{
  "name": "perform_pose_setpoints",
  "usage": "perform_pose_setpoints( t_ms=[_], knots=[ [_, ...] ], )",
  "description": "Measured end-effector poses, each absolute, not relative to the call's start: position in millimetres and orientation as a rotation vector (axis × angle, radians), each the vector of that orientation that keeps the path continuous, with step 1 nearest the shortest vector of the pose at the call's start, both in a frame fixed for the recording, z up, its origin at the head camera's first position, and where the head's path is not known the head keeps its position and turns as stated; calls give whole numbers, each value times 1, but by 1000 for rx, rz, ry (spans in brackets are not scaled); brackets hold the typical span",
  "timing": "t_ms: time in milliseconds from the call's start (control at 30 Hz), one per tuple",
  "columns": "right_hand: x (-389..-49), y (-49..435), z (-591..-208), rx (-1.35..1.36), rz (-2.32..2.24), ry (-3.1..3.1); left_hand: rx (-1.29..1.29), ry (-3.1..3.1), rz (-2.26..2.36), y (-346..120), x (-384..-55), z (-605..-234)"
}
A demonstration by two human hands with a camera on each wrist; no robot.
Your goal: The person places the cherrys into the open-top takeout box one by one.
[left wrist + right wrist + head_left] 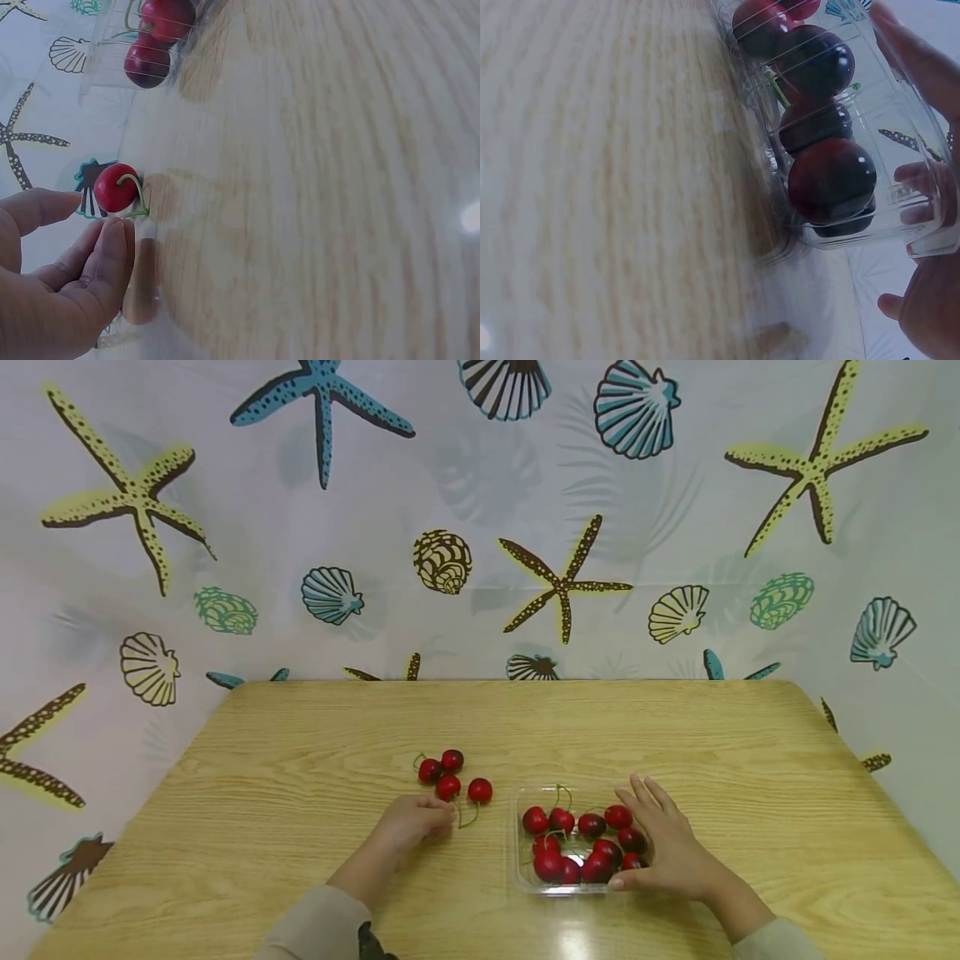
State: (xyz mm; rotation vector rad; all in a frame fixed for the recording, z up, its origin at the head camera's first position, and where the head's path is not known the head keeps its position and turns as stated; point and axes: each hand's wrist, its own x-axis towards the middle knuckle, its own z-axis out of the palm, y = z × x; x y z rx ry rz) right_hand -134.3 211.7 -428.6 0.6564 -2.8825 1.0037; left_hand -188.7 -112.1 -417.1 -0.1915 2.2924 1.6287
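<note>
My left hand (417,820) is beside a small group of loose red cherries (480,791) on the table, palm side down. In the left wrist view a cherry (116,187) with a curved green stem (141,196) lies just past its fingers; thumb and fingers are apart, the fingertips right at the stem's end, nothing between them. A clear plastic container (517,877) holds many dark and bright red cherries (547,864). My right hand (667,847) grips its right end, thumb at the near rim and fingers toward the far corner; some fingers show through the clear wall in the right wrist view.
A wood-grain table (300,718) lies under everything. Behind it hangs a white cloth (405,643) printed with starfish and shells. More loose cherries (452,760) lie farther back, left of the container.
</note>
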Motion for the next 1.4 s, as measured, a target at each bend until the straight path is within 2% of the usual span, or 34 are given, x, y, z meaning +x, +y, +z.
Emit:
perform_pose_setpoints(
  t_ms=[433,700,833,1400],
  knots=[
    [-135,211,-429,670,1030,-2887,-224,2426,1492,-104,-195,-421],
    [-136,212,-429,680,1020,-2881,-124,2551,1429,-105,-209,-445],
    [-137,212,-428,678,1012,-2882,-195,2610,1321,-99,-208,-436],
    [-136,213,-428,659,1008,-2899,-303,2233,1733,-107,-198,-422]
  ],
)
